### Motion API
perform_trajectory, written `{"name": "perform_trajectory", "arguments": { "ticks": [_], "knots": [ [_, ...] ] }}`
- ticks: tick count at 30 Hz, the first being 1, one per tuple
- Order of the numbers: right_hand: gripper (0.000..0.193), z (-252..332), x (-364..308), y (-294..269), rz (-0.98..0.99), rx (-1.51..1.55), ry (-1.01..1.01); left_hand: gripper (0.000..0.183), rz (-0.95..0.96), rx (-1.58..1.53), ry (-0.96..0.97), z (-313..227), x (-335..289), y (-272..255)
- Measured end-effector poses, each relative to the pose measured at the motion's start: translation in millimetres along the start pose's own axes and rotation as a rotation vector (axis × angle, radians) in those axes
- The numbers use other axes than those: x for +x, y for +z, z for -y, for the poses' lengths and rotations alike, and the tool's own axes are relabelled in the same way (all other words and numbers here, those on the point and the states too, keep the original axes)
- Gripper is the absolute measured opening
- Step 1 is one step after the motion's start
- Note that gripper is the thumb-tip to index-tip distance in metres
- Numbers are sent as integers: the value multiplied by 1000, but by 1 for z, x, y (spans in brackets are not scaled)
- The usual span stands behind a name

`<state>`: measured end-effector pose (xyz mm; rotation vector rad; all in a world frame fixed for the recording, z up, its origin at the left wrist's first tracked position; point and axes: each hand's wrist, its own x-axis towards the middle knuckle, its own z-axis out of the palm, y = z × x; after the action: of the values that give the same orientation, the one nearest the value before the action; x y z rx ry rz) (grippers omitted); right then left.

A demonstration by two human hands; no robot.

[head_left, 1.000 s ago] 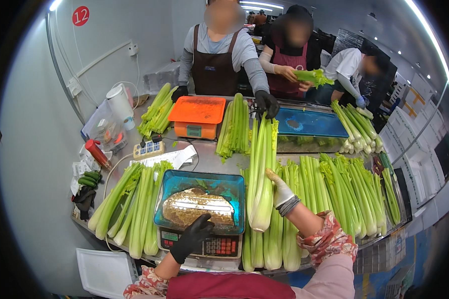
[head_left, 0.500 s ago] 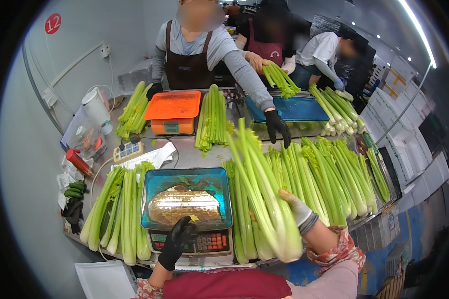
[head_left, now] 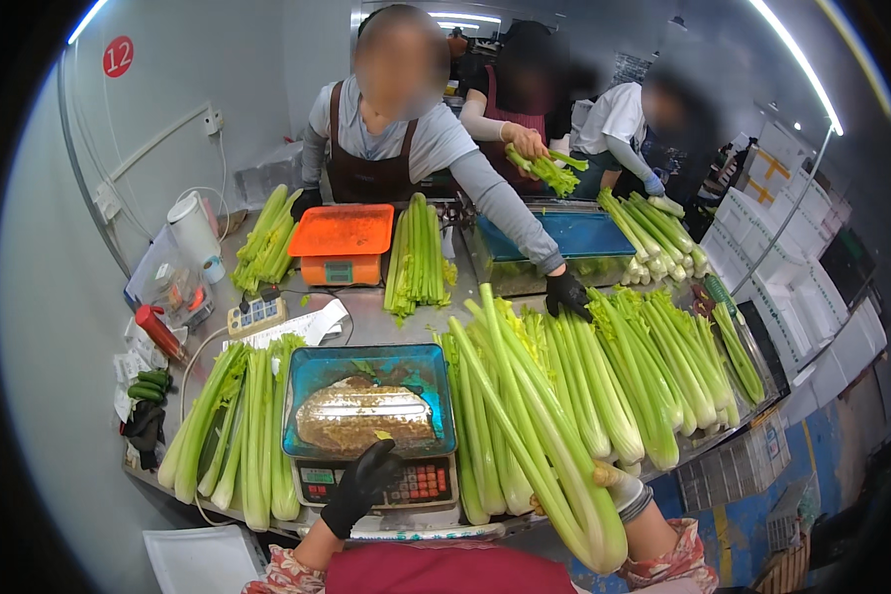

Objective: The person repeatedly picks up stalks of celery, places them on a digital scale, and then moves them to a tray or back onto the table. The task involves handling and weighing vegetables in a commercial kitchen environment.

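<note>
My right hand, in a pale glove, is closed round the side of a large celery bunch. The bunch tilts, its pale base toward me and its stalks reaching away over the celery row. My left hand, in a black glove, hovers at the front of a weighing scale, partly over its keypad, fingers stretched out and holding nothing. The scale's blue tray carries a wet, brown-stained metal plate. Celery lies left of the scale, and a longer row lies to its right.
Across the table a co-worker's black-gloved hand reaches the row's far end. Another person's hand holds a small celery piece. An orange scale, a blue-topped scale, a power strip and a red bottle stand around.
The celery in my right hand has moved nearer to me and slightly right, its base lower. My left hand has shifted slightly. The co-worker's black-gloved hand has come down to the celery row.
</note>
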<state>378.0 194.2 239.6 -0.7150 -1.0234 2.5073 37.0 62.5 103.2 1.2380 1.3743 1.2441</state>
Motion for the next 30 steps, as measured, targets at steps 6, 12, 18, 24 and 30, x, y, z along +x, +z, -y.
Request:
{"name": "perform_trajectory", "arguments": {
  "ticks": [6, 12, 18, 24, 30],
  "knots": [
    [85, -37, -14, -45, 92, -58, -47, 49, -106, 1, 49, 24, -5, 34],
    [86, -64, 3, -44, 3, -124, 25, 55, -312, 128, -67, 5, -41, 17],
    [88, -77, 25, -19, -12, -175, 85, 39, -632, -12, -96, 17, -107, -39],
    [89, -92, 47, 22, -47, -205, 98, 51, -906, 916, -231, 37, -154, -126],
    [91, -108, 58, 50, -62, -226, 87, 87, -892, 1416, -804, 80, -185, -271]
  ]
}}
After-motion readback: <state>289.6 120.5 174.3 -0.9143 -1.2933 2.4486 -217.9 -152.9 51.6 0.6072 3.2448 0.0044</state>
